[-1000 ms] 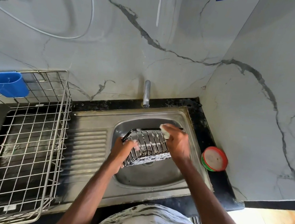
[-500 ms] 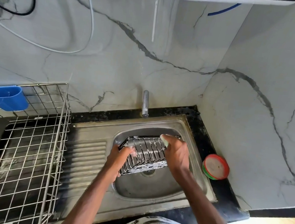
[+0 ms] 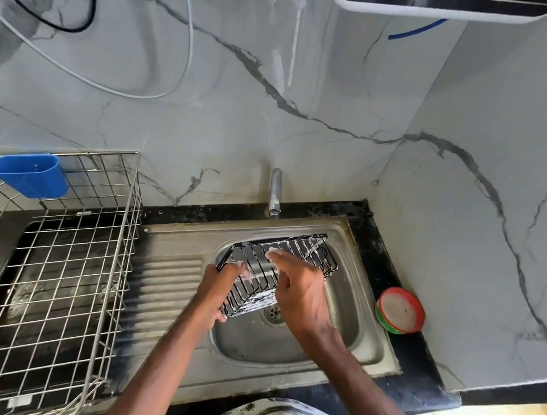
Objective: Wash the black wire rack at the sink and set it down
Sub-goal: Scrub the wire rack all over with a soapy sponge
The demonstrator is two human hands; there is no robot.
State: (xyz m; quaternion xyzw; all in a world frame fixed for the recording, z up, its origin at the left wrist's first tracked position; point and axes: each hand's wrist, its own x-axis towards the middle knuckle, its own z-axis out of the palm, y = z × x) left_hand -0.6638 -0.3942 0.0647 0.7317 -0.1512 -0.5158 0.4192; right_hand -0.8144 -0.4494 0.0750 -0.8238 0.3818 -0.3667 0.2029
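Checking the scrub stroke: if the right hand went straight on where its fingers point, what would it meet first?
Probably the rack: the right hand points up and left, its fingertips over the soapy wires. Whether they touch is unclear from this view.

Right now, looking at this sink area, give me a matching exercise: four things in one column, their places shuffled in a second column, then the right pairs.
Things
1. black wire rack
2. blue plastic holder
3. red-rimmed round tub
4. tap

Places
A. on the black counter, right of the sink
B. hung on the back wall of the steel wire basket
C. at the wall behind the sink
D. held above the sink bowl

Pairs: 1-D, 2-B, 3-A, 4-C
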